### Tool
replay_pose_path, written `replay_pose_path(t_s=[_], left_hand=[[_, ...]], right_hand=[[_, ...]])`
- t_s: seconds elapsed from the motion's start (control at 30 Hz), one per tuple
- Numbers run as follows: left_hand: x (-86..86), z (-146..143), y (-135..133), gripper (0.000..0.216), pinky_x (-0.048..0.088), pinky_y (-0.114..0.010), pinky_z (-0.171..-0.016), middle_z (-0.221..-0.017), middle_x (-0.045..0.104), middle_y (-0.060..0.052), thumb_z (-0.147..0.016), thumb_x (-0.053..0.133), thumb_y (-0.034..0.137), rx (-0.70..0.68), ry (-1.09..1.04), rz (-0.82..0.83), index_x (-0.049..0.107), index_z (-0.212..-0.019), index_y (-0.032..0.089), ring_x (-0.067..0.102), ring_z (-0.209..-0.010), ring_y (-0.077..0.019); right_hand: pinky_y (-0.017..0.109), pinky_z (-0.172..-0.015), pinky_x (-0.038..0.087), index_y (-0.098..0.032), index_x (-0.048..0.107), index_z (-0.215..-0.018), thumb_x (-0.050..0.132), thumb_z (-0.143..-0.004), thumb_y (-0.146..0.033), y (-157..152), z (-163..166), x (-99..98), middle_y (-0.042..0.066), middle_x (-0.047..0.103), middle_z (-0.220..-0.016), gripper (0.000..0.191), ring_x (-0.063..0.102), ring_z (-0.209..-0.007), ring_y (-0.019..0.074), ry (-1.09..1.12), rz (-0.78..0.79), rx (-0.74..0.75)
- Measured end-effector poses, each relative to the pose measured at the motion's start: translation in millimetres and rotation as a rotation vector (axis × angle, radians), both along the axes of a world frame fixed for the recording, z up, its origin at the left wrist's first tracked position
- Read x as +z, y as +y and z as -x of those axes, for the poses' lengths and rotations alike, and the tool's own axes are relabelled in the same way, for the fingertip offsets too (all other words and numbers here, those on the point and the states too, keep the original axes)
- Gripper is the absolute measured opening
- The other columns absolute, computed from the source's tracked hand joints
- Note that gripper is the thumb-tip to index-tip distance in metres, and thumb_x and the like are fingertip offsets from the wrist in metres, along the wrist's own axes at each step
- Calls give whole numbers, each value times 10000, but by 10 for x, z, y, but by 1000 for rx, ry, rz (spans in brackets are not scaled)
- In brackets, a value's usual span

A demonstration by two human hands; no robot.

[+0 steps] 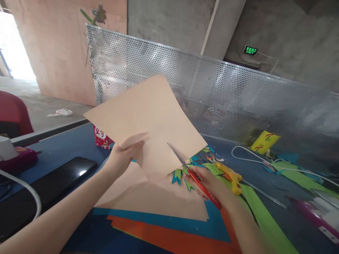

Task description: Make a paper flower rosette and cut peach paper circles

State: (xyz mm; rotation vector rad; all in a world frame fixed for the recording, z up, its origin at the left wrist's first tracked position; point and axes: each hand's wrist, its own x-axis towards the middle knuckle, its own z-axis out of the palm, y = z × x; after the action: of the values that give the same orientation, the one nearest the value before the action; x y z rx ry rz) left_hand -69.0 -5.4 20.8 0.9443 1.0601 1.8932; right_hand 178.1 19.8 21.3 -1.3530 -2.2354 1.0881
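My left hand [128,155] grips a large beige sheet of paper [148,109] at its lower left edge, and the sheet stands raised and tilted above the table. Red-handled scissors [202,188] are in my right hand [208,181], whose fingers wrap round the handles. The scissors' blades lie across the lower right part of the sheet, pointing up and left; whether they are parted I cannot tell. Below lies another beige sheet [159,201] on top of blue paper [217,222] and orange paper [159,233]. Small green and blue cut pieces [178,176] lie beside the scissors.
A yellow glue gun [233,178] rests on green paper [262,208] at the right, with a clear stick near it. A yellow packet [265,142] lies by the perforated metal screen [225,95]. A black phone [76,171] and a red box [102,137] are at the left.
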Motion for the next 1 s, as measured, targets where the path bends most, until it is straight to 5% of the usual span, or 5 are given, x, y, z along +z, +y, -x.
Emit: replay_pose_path(t_s=[0.73,1.0], left_hand=[[-56,-9,11,334,523,-328,-626,-1001,679,-102,-569,752,240,-43,101,-10,698,-895,197,625,-899,-290],[-90,86,65,171,502,-293,-605,-827,701,-59,-578,732,229,41,146,-48,708,-745,196,639,-780,-239]], right_hand=[[226,-432,304,-213,470,-652,549,-759,-500,15,11,-21,-86,298,-430,316,343,-369,83,23,40,-26],[245,-463,317,-228,423,-629,587,-729,-461,-84,-28,104,-42,415,-532,301,392,-468,116,-82,-9,-21]])
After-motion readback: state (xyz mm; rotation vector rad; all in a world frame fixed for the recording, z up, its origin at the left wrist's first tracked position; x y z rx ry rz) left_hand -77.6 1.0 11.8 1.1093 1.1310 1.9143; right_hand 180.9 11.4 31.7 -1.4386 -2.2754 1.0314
